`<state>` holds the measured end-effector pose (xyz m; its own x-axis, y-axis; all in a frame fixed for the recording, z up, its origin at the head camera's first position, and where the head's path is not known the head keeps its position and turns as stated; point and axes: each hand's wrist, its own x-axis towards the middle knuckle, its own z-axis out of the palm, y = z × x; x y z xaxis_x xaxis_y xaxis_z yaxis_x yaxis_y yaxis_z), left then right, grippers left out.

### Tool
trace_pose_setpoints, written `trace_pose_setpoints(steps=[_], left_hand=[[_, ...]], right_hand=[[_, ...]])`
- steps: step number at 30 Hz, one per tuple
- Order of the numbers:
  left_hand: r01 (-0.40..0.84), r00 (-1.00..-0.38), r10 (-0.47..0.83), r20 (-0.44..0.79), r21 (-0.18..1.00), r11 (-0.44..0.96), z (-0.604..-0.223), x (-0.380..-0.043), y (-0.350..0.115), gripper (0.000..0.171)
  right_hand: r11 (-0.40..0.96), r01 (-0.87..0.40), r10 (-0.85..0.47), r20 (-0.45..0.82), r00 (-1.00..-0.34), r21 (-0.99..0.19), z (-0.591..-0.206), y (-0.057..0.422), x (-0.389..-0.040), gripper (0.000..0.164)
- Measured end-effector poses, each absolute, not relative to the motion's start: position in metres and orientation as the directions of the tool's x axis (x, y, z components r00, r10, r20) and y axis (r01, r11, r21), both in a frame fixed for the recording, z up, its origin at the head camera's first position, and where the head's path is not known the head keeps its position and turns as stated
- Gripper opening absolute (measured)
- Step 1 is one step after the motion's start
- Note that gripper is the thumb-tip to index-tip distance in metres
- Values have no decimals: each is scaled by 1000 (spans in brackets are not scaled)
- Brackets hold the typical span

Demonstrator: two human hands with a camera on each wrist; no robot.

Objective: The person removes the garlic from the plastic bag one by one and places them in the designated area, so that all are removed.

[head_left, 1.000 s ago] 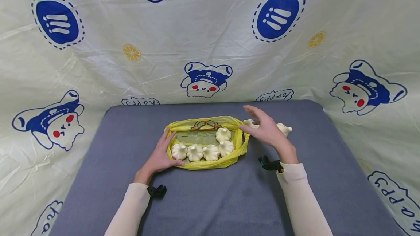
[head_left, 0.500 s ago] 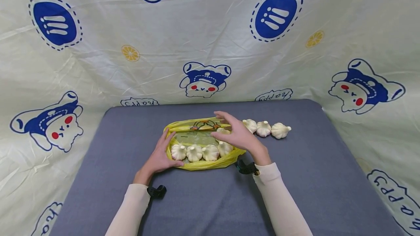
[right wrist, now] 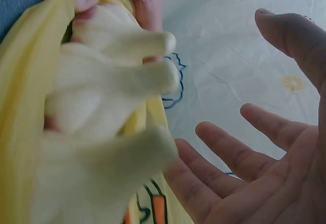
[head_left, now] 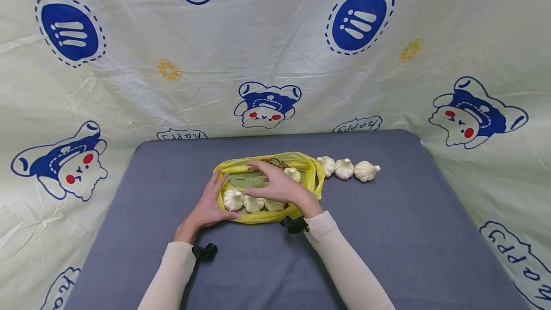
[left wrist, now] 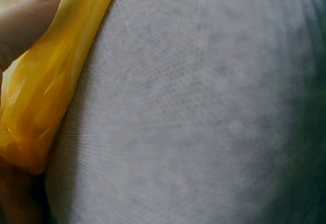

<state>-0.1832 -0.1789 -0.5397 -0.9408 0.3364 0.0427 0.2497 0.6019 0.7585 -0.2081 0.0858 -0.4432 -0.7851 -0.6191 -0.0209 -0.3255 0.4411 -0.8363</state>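
A yellow plastic bag (head_left: 297, 159) lies with its mouth spread wide in the middle of the table, several white garlic bulbs (head_left: 233, 200) sitting inside along its near side and right end. My left hand (head_left: 209, 204) holds the bag's left end, thumb at the near rim and fingers at the far side; the left wrist view shows the thumb (left wrist: 30, 23) over the yellow plastic. Above the bag's middle hovers my right hand (head_left: 280, 186), fingers spread and holding nothing, hiding some bulbs in the head view. In the right wrist view it is beside the bulbs' stems (right wrist: 153, 76).
Three more garlic bulbs (head_left: 344, 169) lie in a row on the grey-blue tablecloth (head_left: 387, 233), just right of the bag. A pale printed sheet (head_left: 206, 61) hangs behind the table and at both sides.
My right hand has moved left from beside the bag's right end to over its middle, uncovering the row of bulbs outside. The left hand has stayed at the bag's left end.
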Motion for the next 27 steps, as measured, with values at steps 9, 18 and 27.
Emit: trace_pose_setpoints(steps=[9, 18, 27], left_hand=[[257, -939, 341, 50, 761, 595, -542, -184, -180, 123], [237, -942, 334, 31, 765, 598, -539, -182, -180, 122], [252, -936, 349, 39, 767, 590, -539, -183, -180, 121]], right_hand=[[470, -349, -666, -66, -743, -811, -456, 57, -214, 79], [510, -361, -704, -138, -696, -781, -464, 41, -222, 74], [565, -359, -713, -220, -666, -743, -471, 34, -226, 68]])
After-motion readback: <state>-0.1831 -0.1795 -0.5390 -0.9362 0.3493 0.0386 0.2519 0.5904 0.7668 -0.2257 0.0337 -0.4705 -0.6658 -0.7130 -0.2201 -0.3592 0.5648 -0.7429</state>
